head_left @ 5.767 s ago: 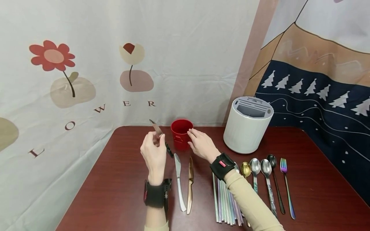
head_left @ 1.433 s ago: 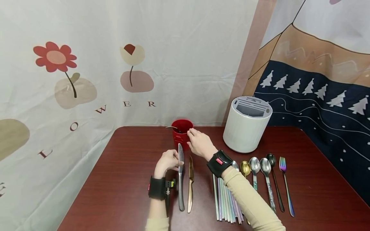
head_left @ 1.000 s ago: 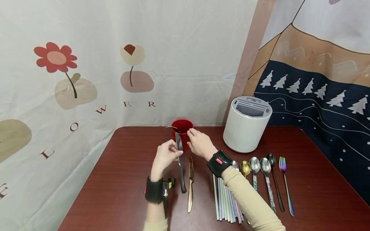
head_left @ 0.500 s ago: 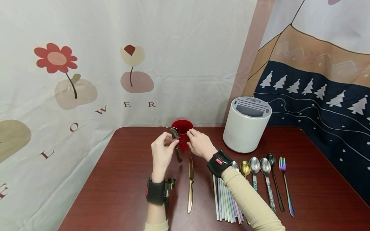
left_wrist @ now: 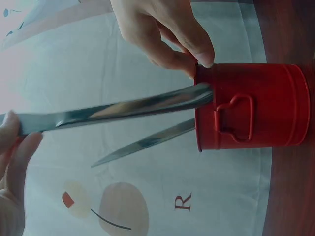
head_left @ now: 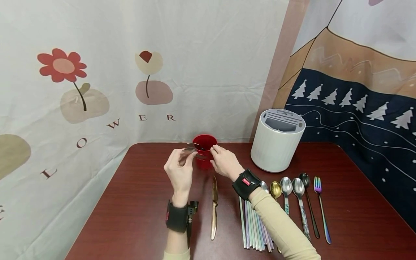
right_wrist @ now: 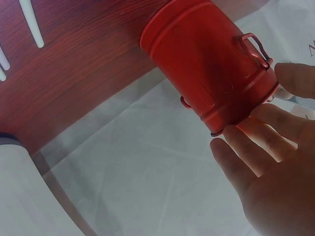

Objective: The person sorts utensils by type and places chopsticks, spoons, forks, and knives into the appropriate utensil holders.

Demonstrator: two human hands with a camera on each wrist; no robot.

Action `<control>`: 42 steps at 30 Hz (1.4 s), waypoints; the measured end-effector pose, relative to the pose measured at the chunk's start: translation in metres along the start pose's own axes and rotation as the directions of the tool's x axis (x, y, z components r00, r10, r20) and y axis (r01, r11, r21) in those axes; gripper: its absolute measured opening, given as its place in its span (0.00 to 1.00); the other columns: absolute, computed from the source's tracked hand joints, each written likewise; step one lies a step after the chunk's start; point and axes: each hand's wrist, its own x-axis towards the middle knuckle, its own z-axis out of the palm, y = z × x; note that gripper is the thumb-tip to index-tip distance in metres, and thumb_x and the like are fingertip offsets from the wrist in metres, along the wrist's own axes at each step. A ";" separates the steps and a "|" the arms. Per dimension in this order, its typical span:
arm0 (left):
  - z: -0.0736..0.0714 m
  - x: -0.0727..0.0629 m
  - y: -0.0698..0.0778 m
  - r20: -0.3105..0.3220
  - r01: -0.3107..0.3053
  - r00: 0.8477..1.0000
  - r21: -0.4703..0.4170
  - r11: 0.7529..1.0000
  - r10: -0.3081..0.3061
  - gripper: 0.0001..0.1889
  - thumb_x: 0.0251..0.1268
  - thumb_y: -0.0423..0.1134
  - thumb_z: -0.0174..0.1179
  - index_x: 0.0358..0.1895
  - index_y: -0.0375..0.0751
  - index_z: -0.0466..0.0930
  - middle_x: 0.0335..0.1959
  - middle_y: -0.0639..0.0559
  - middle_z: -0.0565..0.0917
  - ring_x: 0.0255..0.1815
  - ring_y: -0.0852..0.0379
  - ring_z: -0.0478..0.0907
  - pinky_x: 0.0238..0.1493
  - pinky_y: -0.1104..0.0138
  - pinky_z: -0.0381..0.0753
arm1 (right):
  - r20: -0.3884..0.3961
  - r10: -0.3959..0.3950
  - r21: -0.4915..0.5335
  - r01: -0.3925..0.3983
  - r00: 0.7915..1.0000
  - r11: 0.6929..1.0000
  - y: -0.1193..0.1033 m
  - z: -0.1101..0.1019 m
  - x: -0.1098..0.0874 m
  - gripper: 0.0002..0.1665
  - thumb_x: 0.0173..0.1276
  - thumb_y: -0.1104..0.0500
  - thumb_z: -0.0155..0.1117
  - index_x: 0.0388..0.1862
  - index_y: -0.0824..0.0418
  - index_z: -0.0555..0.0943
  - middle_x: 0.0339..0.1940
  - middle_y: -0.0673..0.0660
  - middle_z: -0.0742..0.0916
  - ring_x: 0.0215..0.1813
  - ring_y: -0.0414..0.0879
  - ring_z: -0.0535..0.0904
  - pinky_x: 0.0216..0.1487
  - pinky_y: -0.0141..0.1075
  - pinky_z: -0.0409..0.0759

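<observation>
My left hand [head_left: 179,169] pinches a silver metal knife [left_wrist: 128,109], long axis toward the red metal bucket [head_left: 204,164] just to my right.

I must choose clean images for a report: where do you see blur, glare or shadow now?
Head view: the held knife looks faint and smeared, possibly from motion; left wrist view: pale reflections streak the same knife; right wrist view: the right hand looks dark and shaded.
</observation>
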 end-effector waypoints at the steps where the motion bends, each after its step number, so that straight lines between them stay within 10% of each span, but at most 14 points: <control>1: 0.001 0.000 0.001 -0.027 -0.018 0.999 -0.015 1.000 0.018 0.06 0.47 0.27 0.70 0.30 0.33 0.84 0.26 0.41 0.82 0.27 0.52 0.83 0.35 0.81 0.79 | 0.003 0.000 -0.002 0.000 1.000 1.000 0.000 0.000 0.000 0.25 0.63 0.55 0.65 0.56 0.67 0.78 0.56 0.62 0.81 0.57 0.54 0.80 0.56 0.42 0.80; 8: 0.009 -0.003 -0.004 -0.152 -0.081 0.986 -0.097 0.992 0.065 0.07 0.45 0.21 0.69 0.30 0.28 0.82 0.26 0.37 0.81 0.28 0.60 0.84 0.31 0.79 0.80 | -0.022 -0.008 0.012 0.009 1.000 1.000 0.001 0.001 0.000 0.24 0.62 0.56 0.65 0.55 0.67 0.78 0.54 0.61 0.81 0.56 0.54 0.80 0.55 0.43 0.80; 18: 0.026 -0.015 -0.025 -0.119 -0.072 0.991 -0.134 0.988 0.056 0.07 0.49 0.21 0.67 0.33 0.27 0.83 0.27 0.37 0.80 0.27 0.50 0.83 0.33 0.76 0.82 | -0.031 -0.009 -0.011 0.008 0.999 1.000 0.001 0.000 0.000 0.25 0.62 0.56 0.66 0.55 0.68 0.78 0.54 0.62 0.81 0.57 0.54 0.80 0.56 0.43 0.80; 25: 0.036 -0.023 -0.039 -0.057 0.067 0.996 -0.056 0.996 -0.070 0.05 0.55 0.29 0.66 0.32 0.31 0.79 0.31 0.39 0.81 0.31 0.48 0.83 0.37 0.77 0.81 | -0.049 -0.028 -0.026 0.027 0.998 0.999 0.000 -0.001 -0.002 0.24 0.62 0.56 0.66 0.54 0.68 0.78 0.53 0.62 0.82 0.56 0.54 0.80 0.54 0.42 0.80; 33: 0.048 -0.020 -0.059 0.062 0.250 0.966 -0.003 0.968 -0.250 0.07 0.60 0.33 0.63 0.34 0.31 0.78 0.35 0.39 0.84 0.37 0.47 0.85 0.42 0.65 0.84 | -0.057 -0.031 -0.021 0.029 0.998 0.999 0.000 0.001 -0.002 0.25 0.62 0.57 0.66 0.55 0.68 0.78 0.54 0.63 0.82 0.56 0.54 0.81 0.55 0.43 0.80; 42: 0.052 -0.031 -0.070 0.139 0.289 0.938 0.196 0.937 -0.318 0.07 0.66 0.36 0.59 0.36 0.33 0.77 0.35 0.40 0.83 0.37 0.47 0.83 0.41 0.58 0.84 | -0.044 -0.022 -0.017 0.021 0.999 1.000 -0.001 0.000 -0.002 0.25 0.62 0.57 0.66 0.55 0.68 0.78 0.55 0.63 0.82 0.56 0.54 0.81 0.55 0.42 0.80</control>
